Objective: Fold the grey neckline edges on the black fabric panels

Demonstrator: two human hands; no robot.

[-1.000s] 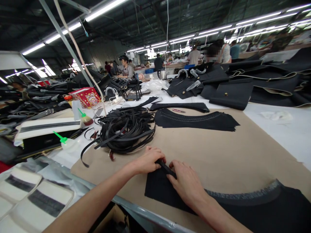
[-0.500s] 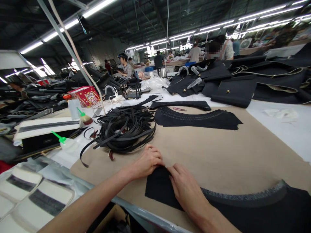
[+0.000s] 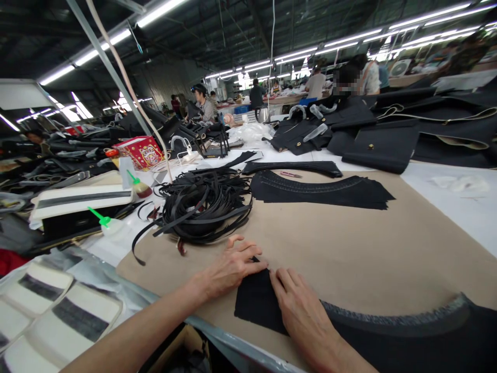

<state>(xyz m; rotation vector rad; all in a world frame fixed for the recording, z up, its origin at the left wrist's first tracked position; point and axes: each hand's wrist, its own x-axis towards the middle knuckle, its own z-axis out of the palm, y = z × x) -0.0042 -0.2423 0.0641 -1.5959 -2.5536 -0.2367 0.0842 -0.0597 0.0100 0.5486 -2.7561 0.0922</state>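
A curved black fabric piece [image 3: 404, 339] lies along the front of the brown sheet, with a dark grey textured strip along its inner curve. At the upper edge of its left end, my left hand [image 3: 236, 264] has its fingers apart and its thumb touching the fabric. My right hand [image 3: 301, 305] is closed at the same edge, fingers together and pressed down on the fabric. A small gap separates the two hands. What lies under the right fingertips is hidden.
Beyond my left hand sits a heap of black strips [image 3: 204, 207]. Stacked black curved pieces [image 3: 318, 189] and red snips [image 3: 291, 174] lie farther back. Green-tipped bottles [image 3: 112, 225] stand left; black bag parts [image 3: 380, 142] are piled at the back right. Other people work beyond.
My left hand has loosened: its fingers have lifted and spread, showing the fabric's corner beneath. My right hand stays on the edge. The whole view has shifted slightly.
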